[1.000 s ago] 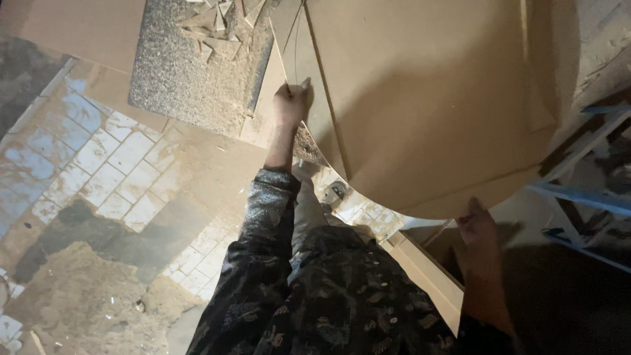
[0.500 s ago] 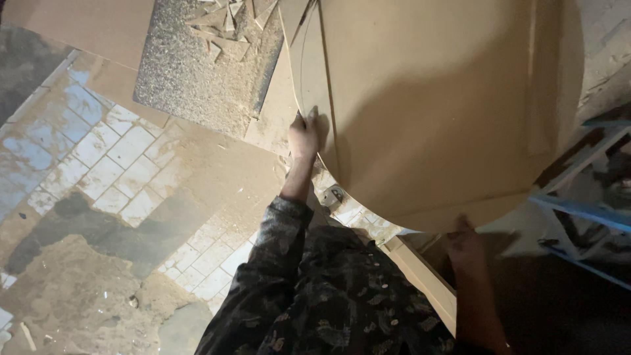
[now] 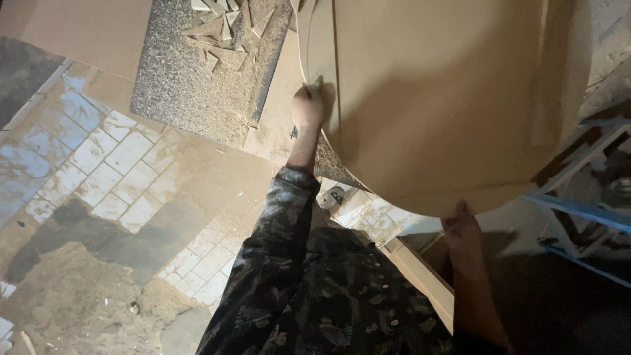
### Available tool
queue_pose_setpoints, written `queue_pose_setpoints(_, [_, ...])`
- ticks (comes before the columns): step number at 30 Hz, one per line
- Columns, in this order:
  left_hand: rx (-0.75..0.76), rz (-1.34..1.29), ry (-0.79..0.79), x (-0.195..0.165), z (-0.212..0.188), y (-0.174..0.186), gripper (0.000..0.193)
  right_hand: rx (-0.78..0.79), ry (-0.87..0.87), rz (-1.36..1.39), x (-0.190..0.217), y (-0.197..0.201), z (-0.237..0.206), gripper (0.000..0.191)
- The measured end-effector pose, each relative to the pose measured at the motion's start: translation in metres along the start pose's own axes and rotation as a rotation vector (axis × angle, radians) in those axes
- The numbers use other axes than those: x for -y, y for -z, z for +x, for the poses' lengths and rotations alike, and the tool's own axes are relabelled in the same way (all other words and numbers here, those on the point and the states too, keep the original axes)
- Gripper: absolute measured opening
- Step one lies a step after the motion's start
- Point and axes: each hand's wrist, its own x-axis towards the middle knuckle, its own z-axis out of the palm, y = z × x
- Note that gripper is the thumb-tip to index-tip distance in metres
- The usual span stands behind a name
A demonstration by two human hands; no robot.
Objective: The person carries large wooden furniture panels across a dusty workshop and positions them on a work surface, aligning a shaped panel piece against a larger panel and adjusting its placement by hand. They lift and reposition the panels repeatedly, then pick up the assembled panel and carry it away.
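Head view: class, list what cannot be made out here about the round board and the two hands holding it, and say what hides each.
- Round board: its upper part is cut off by the top edge of the head view.
- Left hand: fingertips hidden behind the board's edge.
- Right hand: in deep shadow; its grip is unclear.
- Blue frame: cut off at the right edge.

The big round board [image 3: 447,98] runs off the top of the view, so its full outline is lost. It hides the fingers of the left hand [image 3: 312,105] where they curl behind its edge, and the fingertips of the right hand [image 3: 463,230] under its lower rim. The blue metal frame [image 3: 585,210] is cut by the right edge and sunk in shadow. The wood offcuts [image 3: 227,26] are clipped at the top.
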Motion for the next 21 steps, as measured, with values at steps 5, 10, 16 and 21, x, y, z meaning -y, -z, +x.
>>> queue_pose_setpoints(5, [0.072,0.004,0.002,-0.037,0.020,-0.002,0.052,-0.061,-0.053,0.199,0.023,-0.018,0.024,0.016])
queue_pose_setpoints(10, [0.059,-0.058,-0.029,-0.063,0.026,0.006,0.050,0.307,-0.068,0.558,0.028,-0.024,0.038,0.008])
queue_pose_setpoints(16, [0.121,-0.056,0.020,-0.055,0.004,0.019,0.050,-0.145,-0.045,0.369,0.019,-0.017,0.021,0.019])
queue_pose_setpoints(21, [0.088,-0.074,-0.016,-0.014,-0.021,0.031,0.052,-0.044,-0.036,0.293,-0.001,0.014,-0.018,0.028])
